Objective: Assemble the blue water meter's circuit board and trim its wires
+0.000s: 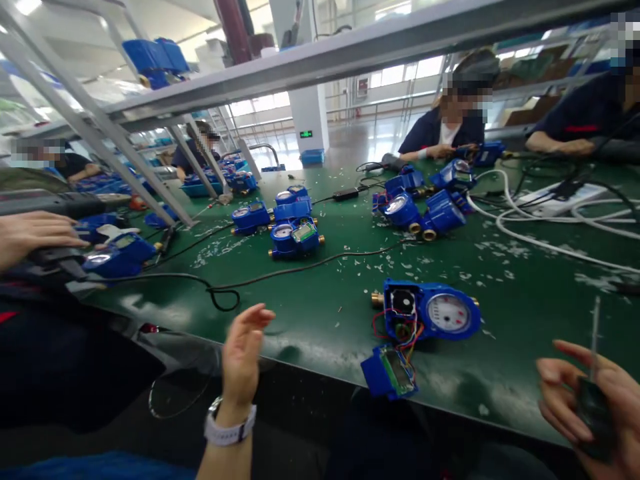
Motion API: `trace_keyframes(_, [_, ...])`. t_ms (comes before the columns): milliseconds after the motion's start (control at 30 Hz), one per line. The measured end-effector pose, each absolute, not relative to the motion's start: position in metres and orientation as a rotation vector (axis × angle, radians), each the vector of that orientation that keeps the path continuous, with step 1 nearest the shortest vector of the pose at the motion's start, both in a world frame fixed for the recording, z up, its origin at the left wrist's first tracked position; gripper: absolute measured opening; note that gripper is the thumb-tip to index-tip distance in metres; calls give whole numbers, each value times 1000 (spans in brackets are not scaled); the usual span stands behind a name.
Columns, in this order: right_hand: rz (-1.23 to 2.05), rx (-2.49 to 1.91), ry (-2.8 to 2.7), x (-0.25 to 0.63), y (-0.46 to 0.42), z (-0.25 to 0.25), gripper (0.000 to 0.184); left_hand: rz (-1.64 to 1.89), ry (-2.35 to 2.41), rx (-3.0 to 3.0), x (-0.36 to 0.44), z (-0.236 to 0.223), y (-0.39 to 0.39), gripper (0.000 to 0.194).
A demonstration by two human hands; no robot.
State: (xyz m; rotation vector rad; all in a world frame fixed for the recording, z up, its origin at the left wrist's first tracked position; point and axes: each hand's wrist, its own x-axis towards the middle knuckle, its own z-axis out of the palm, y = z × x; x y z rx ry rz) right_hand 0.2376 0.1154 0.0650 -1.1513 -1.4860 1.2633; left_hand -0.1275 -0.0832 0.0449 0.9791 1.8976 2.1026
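An opened blue water meter point(431, 312) lies on the green table point(320, 313) in front of me, its dial facing up and red and black wires showing. Its blue cover point(389, 373) with a circuit board lies at the table's near edge, still joined by the wires. My left hand point(243, 353), with a white wristwatch, is raised edge-on left of the meter, fingers apart and holding nothing. My right hand point(590, 403) at the lower right grips a dark-handled screwdriver point(594, 387) with its thin shaft pointing up.
Several blue meters point(293, 223) sit mid-table and another group point(425, 200) farther right. Black cables point(225, 287) and white cables point(550, 227) cross the table. Another person's hand point(30, 233) works at the left; other people sit at the far side. A metal shelf frame point(150, 107) runs overhead.
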Motion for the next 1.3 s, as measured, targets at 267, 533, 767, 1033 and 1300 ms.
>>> trace_keyframes(267, [1479,-1176,-1597,231,61,34,37,692,1774,1636,-58,47,-8,87])
trace_keyframes(533, [1544,-1148,-1735,210,41,8,49,649,1767,1565,-28,41,4,80])
trace_keyframes(767, [1458,-1147,-1815,191,36,1,64,848,1402,1224,-7,40,4,71])
trace_keyframes(1033, [1331,-964,-1936,207,45,-2,66,742,1025,966,-14,31,23,99])
trace_keyframes(1300, [1174,-772,-2093,215,61,3,67,660,1042,1554,-6,45,39,69])
